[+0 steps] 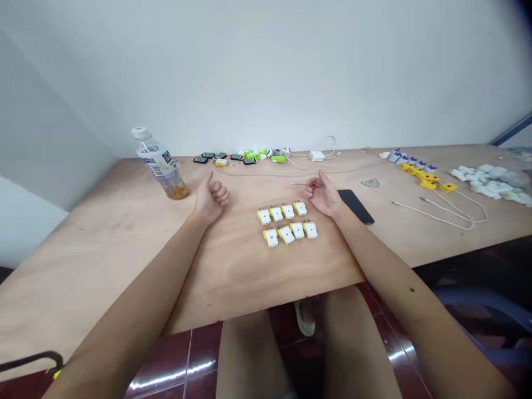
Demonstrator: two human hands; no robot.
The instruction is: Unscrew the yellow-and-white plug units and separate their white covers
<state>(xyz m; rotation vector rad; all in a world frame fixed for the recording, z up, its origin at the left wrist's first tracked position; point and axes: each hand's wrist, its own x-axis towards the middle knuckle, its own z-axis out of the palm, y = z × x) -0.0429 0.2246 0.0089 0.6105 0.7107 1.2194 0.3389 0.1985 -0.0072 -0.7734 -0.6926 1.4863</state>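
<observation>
My left hand [211, 200] rests on the wooden table [124, 249] with fingers curled into a loose fist and thumb up, holding nothing visible. My right hand [322, 195] lies to the right, its fingers closed on a small screwdriver [310, 184] with a red handle and thin metal shaft pointing left. Between the hands, several white and yellow plug adapters [286, 223] sit in two neat rows.
A plastic bottle [160, 164] with amber liquid stands left. A black phone [356, 205] lies beside my right wrist. Small green and dark parts [241, 157], a white charger [316, 156], more yellow and white adapters [424, 174] and white cables [440, 213] lie along the back and right.
</observation>
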